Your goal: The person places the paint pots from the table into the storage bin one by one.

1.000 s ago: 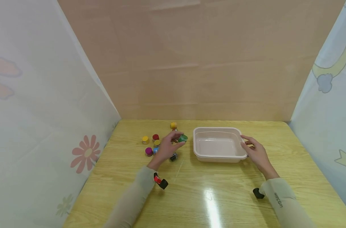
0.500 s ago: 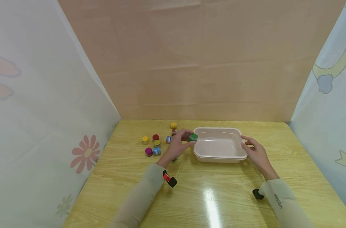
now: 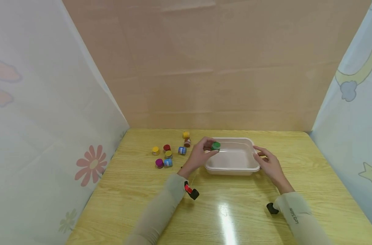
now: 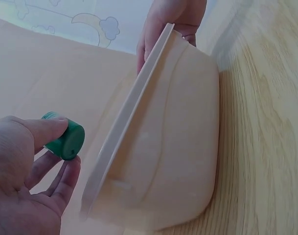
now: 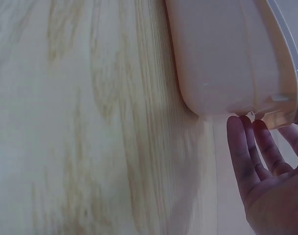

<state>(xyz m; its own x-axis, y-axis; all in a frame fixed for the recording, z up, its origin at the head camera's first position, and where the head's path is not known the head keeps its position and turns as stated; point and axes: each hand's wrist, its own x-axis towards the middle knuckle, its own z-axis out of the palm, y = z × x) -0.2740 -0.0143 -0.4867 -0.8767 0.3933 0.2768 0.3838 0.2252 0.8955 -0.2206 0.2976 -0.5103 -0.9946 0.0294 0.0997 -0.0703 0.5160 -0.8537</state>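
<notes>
My left hand pinches a small green jar between thumb and fingers, above the left part of a pale pink plastic basin. In the left wrist view the jar is tilted and apart from the basin's rim. My right hand holds the basin's right end, thumb at the rim. The right wrist view has its fingertips against the basin's outer wall. The visible part of the basin's inside shows only its bare floor; my left hand hides its left corner.
Several small jars lie or stand left of the basin: yellow, red, purple, light blue, blue, brown and orange-yellow. The wooden table meets a brown backdrop behind.
My left hand has carried the green jar rightward from beside the basin to above its left part. The basin and my right hand have shifted slightly left.
</notes>
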